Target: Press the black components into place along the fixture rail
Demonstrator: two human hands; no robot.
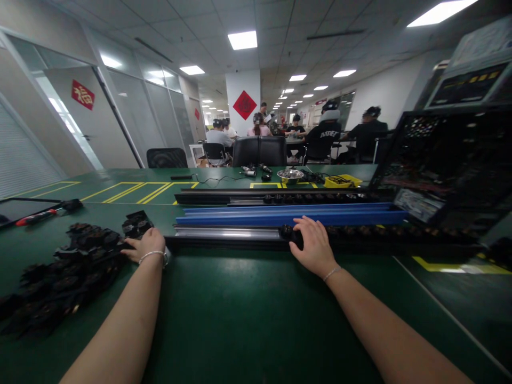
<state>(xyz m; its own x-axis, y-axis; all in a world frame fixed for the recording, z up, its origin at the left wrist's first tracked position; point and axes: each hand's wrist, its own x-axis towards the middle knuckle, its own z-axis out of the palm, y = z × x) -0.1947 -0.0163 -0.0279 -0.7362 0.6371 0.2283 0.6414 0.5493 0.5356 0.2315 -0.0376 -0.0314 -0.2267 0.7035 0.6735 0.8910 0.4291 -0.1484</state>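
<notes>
At the left, my left hand [147,246] reaches to the edge of a heap of small black parts [66,277], its fingers apart. Just beyond its fingertips stands a larger black piece [136,224]; whether they touch is hard to tell. My right hand [314,242] curls over a small black round part [286,233] set in a long black rail [224,242], thumb on the near side and fingers over the top. Left of that part the rail's channel shows bare silver metal [224,232]. To the right, several similar black parts [360,234] sit in a row along it.
Behind the rail lie blue rails [280,215] and another black rail [208,198]. Further back are a metal bowl [290,175] and a yellow tray [343,181]. A dark rack [432,149] stands at right. A red-handled screwdriver [38,217] lies left. People sit at far tables.
</notes>
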